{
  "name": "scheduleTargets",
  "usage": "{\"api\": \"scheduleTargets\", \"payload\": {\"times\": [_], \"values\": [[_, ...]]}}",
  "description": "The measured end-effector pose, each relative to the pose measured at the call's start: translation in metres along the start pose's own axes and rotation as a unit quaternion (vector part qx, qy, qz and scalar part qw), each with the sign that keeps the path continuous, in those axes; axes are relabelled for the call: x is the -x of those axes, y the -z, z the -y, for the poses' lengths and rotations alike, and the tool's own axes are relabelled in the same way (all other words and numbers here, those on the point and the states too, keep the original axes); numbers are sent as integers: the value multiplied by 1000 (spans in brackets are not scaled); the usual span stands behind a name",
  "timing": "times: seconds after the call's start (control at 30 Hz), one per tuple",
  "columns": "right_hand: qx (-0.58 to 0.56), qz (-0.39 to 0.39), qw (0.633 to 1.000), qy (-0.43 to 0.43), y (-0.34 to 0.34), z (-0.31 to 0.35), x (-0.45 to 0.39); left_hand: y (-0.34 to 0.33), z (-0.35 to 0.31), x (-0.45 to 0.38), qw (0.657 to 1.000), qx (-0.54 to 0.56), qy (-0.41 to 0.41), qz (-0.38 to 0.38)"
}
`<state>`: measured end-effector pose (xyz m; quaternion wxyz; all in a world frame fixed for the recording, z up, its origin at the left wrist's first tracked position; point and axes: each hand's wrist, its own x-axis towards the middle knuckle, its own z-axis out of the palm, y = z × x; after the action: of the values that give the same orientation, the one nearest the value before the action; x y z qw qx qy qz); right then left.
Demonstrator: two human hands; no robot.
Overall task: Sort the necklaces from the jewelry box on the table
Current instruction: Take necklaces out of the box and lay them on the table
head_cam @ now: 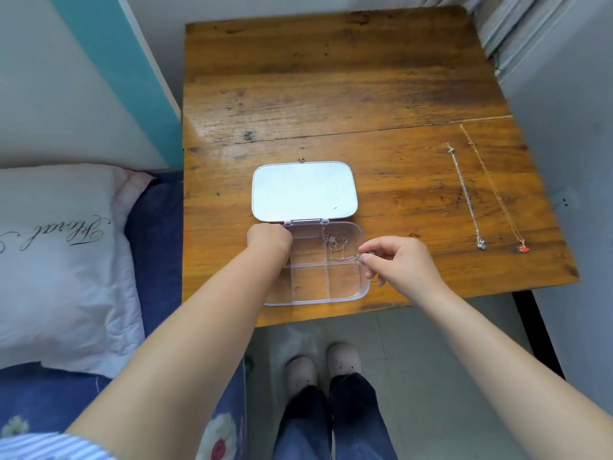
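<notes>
A clear plastic jewelry box (345,295) lies open near the front edge of the wooden table (331,94), its white lid (303,190) folded back flat. A thin tangled necklace (335,242) sits in the box's upper right compartment. My right hand (398,260) pinches one end of that chain at the box's right rim. My left hand (268,239) is closed on the box's upper left corner. Two necklaces lie stretched out at the table's right: a silver one (466,194) with a pale pendant and a gold one (497,197) with a red pendant.
A bed with a white pillow (66,267) and blue floral sheet borders the table's left side. My legs and pale slippers (321,366) stand on the tiled floor below the table's front edge. A wall and curtain close off the right.
</notes>
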<state>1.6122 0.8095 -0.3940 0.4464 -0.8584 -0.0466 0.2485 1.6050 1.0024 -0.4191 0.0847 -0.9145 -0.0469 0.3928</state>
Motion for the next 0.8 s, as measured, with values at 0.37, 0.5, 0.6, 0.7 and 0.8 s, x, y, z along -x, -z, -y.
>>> {"api": "scheduleTargets", "payload": {"times": [0.37,0.5,0.6,0.7,0.8], "values": [[293,-123,908,273,53,34,24,58,14,60,1000,6,24,-19],[356,-138,881,280,96,54,31,94,8,87,997,56,24,-41],[400,-141,866,264,134,71,32,126,-4,102,988,125,11,-94],[458,-124,853,219,172,86,28,162,-21,106,972,203,-11,-120],[469,-144,851,187,211,96,15,197,-44,99,926,338,-48,-161]]}}
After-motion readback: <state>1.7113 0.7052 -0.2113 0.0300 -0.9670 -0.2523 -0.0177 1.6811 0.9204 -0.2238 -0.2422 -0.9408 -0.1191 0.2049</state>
